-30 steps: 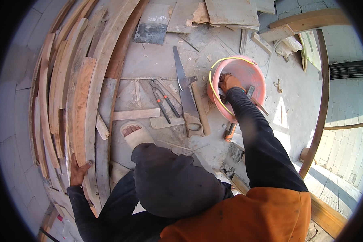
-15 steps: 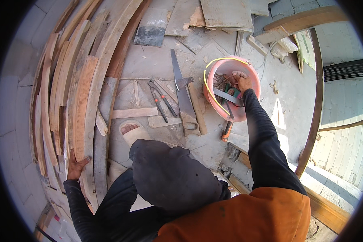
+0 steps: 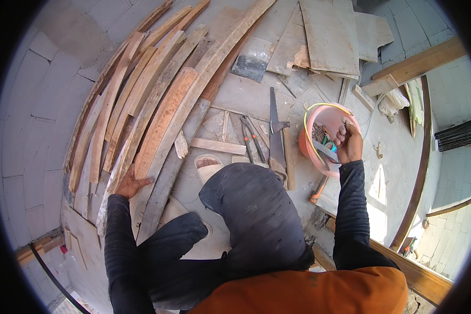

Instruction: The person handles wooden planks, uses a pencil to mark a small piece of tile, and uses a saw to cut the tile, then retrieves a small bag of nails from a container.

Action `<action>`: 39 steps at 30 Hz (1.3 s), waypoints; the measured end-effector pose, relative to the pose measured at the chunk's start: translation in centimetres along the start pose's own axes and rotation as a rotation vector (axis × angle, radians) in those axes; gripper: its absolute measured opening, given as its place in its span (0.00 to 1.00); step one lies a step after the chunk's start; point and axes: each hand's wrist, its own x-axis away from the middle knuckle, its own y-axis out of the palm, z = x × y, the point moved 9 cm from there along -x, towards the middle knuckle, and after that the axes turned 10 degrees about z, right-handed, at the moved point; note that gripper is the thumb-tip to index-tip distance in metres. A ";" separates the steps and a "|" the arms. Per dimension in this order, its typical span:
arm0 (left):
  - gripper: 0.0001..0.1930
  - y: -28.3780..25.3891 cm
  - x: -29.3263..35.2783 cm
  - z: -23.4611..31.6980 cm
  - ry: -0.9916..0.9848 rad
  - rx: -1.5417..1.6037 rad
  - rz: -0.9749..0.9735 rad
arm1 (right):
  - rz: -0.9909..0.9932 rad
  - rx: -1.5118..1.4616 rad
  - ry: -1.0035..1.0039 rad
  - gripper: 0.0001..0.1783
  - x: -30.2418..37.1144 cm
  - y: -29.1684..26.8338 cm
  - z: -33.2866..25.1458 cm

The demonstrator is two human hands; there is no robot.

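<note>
right hand [image 3: 348,142] curled over pink bucket [image 3: 310,137] rim, whatever's pinched in grip too small to tell; bucket contents just blurry clutter; hammer [image 3: 319,189] head hidden, only orange handle shows; saw [image 3: 275,131] handle tucked behind knee

The right hand [image 3: 349,142] has lifted out of the pink bucket [image 3: 307,142].

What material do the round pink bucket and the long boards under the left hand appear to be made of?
Round pink bucket: probably plastic, with smooth, evenly coloured walls and a thin moulded rim. Long boards: rough, unpainted wood, showing grain and reddish-brown patches.
</note>
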 end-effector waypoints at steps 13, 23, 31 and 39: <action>0.63 0.5 -1.8 -1.0 0.103 -0.148 0.136 | 0.140 0.760 -0.621 0.23 0.8 -4.1 -5.9; 0.61 -0.3 0.3 0.9 0.056 -0.053 0.113 | -0.319 0.723 -0.069 0.26 -7.1 17.9 10.8; 0.42 0.4 0.4 1.2 0.030 0.188 0.071 | -0.098 0.909 -0.009 0.25 -24.5 25.9 25.0; 0.35 -1.7 -0.3 -0.2 -0.127 0.318 0.062 | 0.086 0.644 0.077 0.24 -23.8 28.9 25.5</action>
